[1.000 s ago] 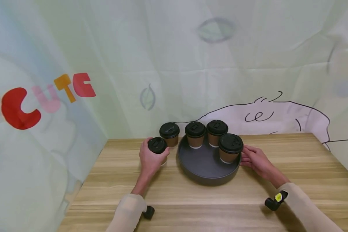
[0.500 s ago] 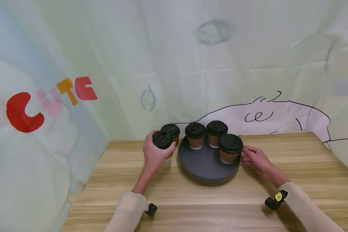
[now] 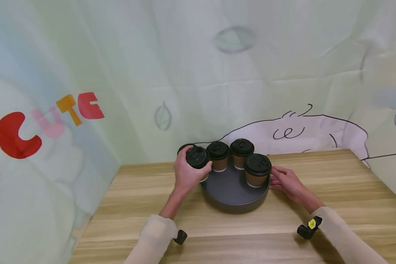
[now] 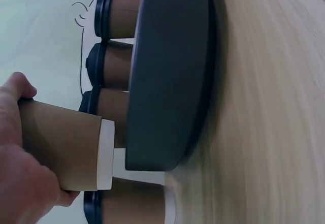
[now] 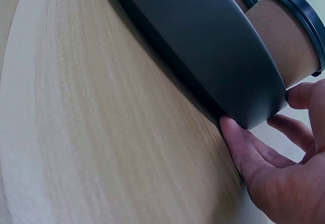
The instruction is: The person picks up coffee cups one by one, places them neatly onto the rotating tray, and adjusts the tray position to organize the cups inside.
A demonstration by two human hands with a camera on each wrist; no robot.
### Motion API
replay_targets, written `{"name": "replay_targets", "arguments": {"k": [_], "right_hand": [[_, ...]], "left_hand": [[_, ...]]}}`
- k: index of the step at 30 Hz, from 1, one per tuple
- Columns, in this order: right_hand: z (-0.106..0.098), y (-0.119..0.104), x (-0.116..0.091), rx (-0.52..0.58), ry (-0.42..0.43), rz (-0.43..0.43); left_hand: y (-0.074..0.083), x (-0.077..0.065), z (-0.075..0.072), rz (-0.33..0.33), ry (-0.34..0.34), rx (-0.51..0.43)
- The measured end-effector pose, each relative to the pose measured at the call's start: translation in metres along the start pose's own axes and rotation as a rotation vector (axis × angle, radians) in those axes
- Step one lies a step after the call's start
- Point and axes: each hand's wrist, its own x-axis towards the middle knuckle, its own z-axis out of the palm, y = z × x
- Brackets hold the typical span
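Observation:
My left hand (image 3: 189, 174) grips a brown paper coffee cup (image 4: 61, 148) with a black lid. The cup is raised off the table, and in the head view it overlaps the left rim of a round dark grey tray (image 3: 232, 201). On that tray stand three similar lidded cups: one at the back left (image 3: 219, 161), one at the back (image 3: 241, 157), one at the right (image 3: 256, 176). Fingers of my right hand (image 3: 289, 184) touch the tray's right side, lying straight against its wall in the right wrist view.
Another lidded coffee cup (image 4: 134, 203) stands on the wooden table (image 3: 128, 205) left of the tray, mostly hidden behind my left hand in the head view. A printed curtain (image 3: 191, 73) hangs close behind the table's back edge.
My left hand has lifted the cup and carried it rightward, from the table to the tray's left rim. My right hand has stayed at the tray. The head view has shifted slightly.

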Motion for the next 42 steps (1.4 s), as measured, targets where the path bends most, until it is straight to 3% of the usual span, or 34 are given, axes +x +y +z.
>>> {"name": "replay_targets", "arguments": {"k": [5, 13, 19, 30, 42], "right_hand": [[0.002, 0.002, 0.001, -0.008, -0.005, -0.002], [0.003, 0.002, 0.002, -0.002, 0.002, -0.006], [0.004, 0.001, 0.001, 0.007, 0.002, -0.006], [0.003, 0.002, 0.003, 0.003, 0.015, -0.006], [0.003, 0.001, 0.002, 0.001, 0.035, 0.003]], "left_hand": [[-0.003, -0.003, 0.008, -0.024, -0.018, 0.03], [0.0, -0.007, 0.021, 0.0, -0.054, 0.005], [-0.002, -0.015, 0.03, -0.011, -0.073, 0.042], [-0.011, -0.027, 0.036, -0.025, -0.102, 0.056], [-0.016, -0.029, 0.038, -0.089, -0.195, 0.07]]}}
